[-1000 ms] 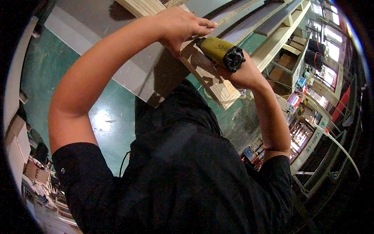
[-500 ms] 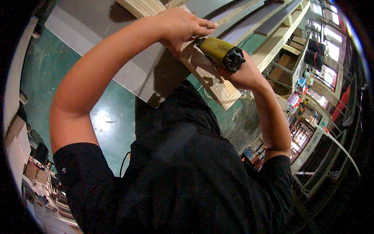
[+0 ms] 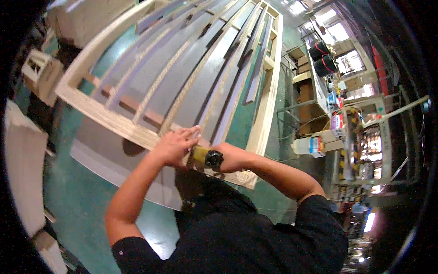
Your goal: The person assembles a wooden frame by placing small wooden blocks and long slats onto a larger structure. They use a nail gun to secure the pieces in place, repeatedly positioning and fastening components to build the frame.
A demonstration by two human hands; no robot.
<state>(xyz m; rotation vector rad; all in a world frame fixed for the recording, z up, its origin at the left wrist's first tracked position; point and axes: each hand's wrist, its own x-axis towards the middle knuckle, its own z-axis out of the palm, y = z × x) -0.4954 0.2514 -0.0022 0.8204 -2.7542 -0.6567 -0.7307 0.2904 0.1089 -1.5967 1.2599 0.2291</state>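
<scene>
A large pale wooden frame [image 3: 109, 119] stands in front of me, with several long slats [image 3: 172, 114] running away from its near rail. My right hand [image 3: 232, 157] is wrapped round a nail gun [image 3: 200, 155] with a yellow-green body and black end cap, held over the near rail. The gun's nose and handle are hidden. Just left of it, my left hand [image 3: 171, 147] lies on the rail by a slat's end, fingers stretched out and holding nothing that I can see. A grey panel [image 3: 105, 157] shows beneath the frame.
White and coloured containers [image 3: 315, 146] stand to the right, near a workbench [image 3: 321, 98] with black round bundles [image 3: 325, 65]. Wooden box-like pieces [image 3: 43, 77] lie at the left, and a large pale block [image 3: 86, 18] stands at the far left. The floor [image 3: 66, 196] is green.
The view has shifted, so the whole frame with its slats now shows. Both hands appear lower and further left in the picture, with the nail gun still in my right hand.
</scene>
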